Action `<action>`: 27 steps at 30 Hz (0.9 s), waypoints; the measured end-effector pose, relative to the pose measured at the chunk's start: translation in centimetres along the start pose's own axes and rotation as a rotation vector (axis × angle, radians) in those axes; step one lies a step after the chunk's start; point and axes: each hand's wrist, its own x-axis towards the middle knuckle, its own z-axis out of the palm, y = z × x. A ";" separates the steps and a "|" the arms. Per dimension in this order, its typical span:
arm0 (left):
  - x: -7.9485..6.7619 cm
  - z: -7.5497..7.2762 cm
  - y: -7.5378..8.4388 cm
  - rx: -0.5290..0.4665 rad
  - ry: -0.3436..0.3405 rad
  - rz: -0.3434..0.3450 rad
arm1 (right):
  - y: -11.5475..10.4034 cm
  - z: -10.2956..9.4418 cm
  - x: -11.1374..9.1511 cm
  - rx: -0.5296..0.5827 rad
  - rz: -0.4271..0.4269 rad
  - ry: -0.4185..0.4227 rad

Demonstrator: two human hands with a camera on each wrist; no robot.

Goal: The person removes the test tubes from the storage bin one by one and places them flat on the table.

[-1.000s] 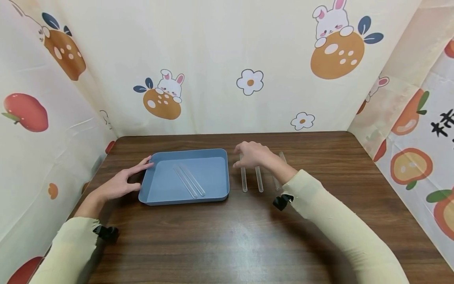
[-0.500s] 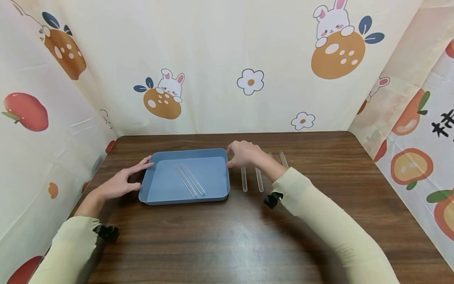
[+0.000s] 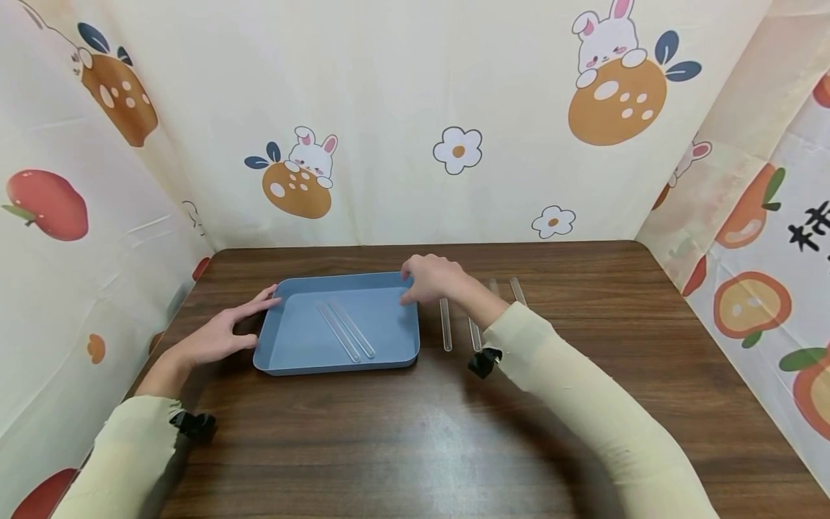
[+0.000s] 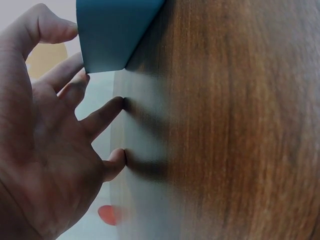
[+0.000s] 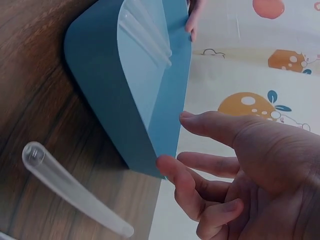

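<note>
A shallow blue tray (image 3: 395, 328) lies on the table, with two clear test tubes (image 3: 346, 330) side by side in it. At its left rim my left hand (image 3: 223, 331) has spread fingers, fingertips on the rim. In the left wrist view, thumb and fingers (image 4: 64, 70) meet the tray's corner, while two lower fingertips touch the table. My right hand (image 3: 433, 280) is over the tray's back right corner, holding nothing. Its thumb (image 5: 210, 122) and bent fingers stand apart close to the rim in the right wrist view. Another test tube (image 5: 75, 190) lies on the table there.
Right of the tray, several clear test tubes lie on the brown wood table (image 3: 363, 440), one nearest the tray (image 3: 446, 328) and another farther right (image 3: 517, 290). The right forearm partly covers them. A printed curtain (image 3: 389, 86) encloses the back and sides.
My right hand has moved left, from above the loose test tubes to the tray's back right corner. The left hand, tray and test tubes have stayed in place.
</note>
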 end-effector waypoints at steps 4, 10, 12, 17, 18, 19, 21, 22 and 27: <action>0.0 0.1 0.0 0.004 -0.001 0.000 | -0.7 0.2 0.2 -0.001 -0.002 -0.014; 0.1 0.1 0.0 -0.005 0.001 0.003 | -1.6 0.3 0.6 0.002 0.001 -0.027; 0.1 0.1 0.0 -0.008 0.001 0.001 | -1.9 0.3 0.7 0.001 -0.002 -0.035; 0.0 0.1 -0.1 -0.011 0.001 0.003 | -2.8 0.4 1.0 0.006 -0.018 -0.046; 0.0 0.1 -0.1 -0.011 0.001 0.003 | -3.0 0.4 1.1 0.004 -0.022 -0.046; 0.0 0.1 -0.1 -0.011 0.001 0.002 | -3.2 0.4 1.1 0.004 -0.025 -0.050; 0.0 0.1 -0.1 -0.010 0.002 0.001 | -3.5 0.5 1.3 0.002 -0.031 -0.060; -0.1 0.1 -0.1 -0.009 0.003 0.000 | -3.6 0.5 1.4 0.003 -0.034 -0.066; 0.0 0.1 -0.2 -0.013 0.003 0.000 | -4.2 0.7 1.8 0.004 -0.041 -0.086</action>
